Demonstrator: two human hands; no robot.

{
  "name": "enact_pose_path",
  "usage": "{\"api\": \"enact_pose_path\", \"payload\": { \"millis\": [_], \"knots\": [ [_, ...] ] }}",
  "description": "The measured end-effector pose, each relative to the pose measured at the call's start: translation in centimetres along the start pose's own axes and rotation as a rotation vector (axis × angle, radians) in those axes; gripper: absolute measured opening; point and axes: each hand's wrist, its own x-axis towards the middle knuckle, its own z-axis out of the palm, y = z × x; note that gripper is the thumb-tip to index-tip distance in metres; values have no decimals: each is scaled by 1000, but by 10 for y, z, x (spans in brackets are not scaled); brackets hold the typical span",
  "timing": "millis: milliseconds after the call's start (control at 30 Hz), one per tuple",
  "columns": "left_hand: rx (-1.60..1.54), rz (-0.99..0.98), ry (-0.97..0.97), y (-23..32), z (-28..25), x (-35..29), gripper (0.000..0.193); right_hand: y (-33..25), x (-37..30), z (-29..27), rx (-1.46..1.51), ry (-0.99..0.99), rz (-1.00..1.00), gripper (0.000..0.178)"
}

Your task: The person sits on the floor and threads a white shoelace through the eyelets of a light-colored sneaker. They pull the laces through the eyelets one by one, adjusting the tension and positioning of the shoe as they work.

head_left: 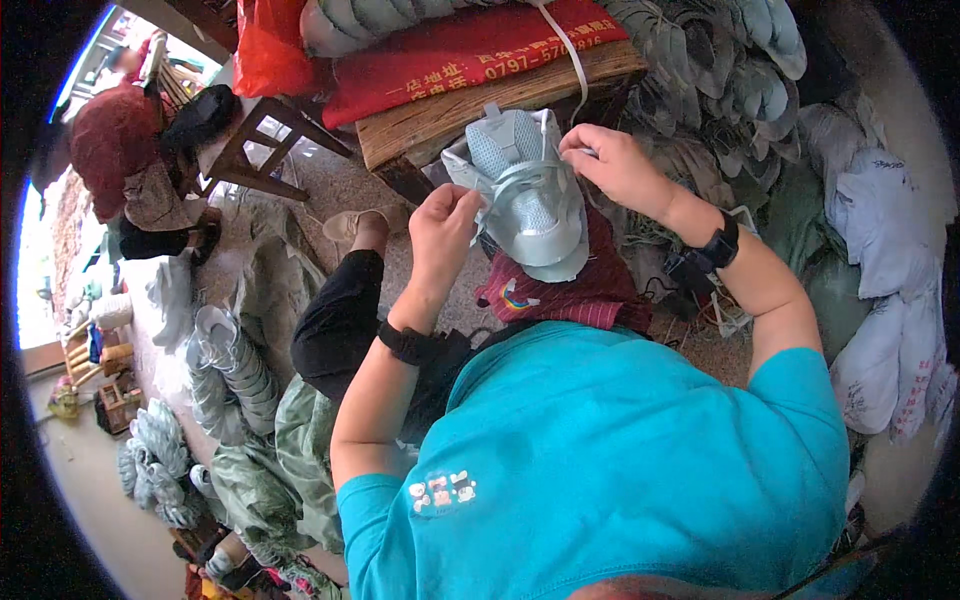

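Observation:
A pale grey-blue shoe upper (540,225) with mesh panels lies in front of me, between my lap and the edge of a wooden bench (400,135). Its toe points toward me, and a pale lace or strip crosses its middle. My left hand (442,240) is closed in a pinch at the upper's left side; what sits between the fingertips is too small to make out. At the upper's right top edge, my right hand (625,172) pinches thumb and fingers together, with a small whitish bit at the tips that I cannot name.
A red printed cloth (470,65) covers part of the bench, with stacked grey uppers (385,22) on it. More grey uppers (715,60) pile at the back right, beside white sacks (880,230). Left are a wooden stool (255,150), nested uppers (235,365), green sacking (265,490) and a seated person (120,150).

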Motion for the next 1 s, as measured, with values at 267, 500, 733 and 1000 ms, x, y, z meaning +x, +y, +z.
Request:
{"api": "enact_pose_path", "payload": {
  "millis": [267, 500, 733, 1000],
  "knots": [
    [26, -15, -24, 8, 1, 14, 14, 1, 3, -1, -122, -29, -64, 12],
    [918, 707, 98, 35, -13, 21, 19, 2, 10, -1, -89, -5, 11, 14],
    [901, 745, -251, 48, -33, 45, 19, -21, 25, 2, -721, -90, -442, 10],
    [720, 532, -105, 21, -17, 53, 19, -35, 32, 7, -712, -244, -341, 13]
  ]
}}
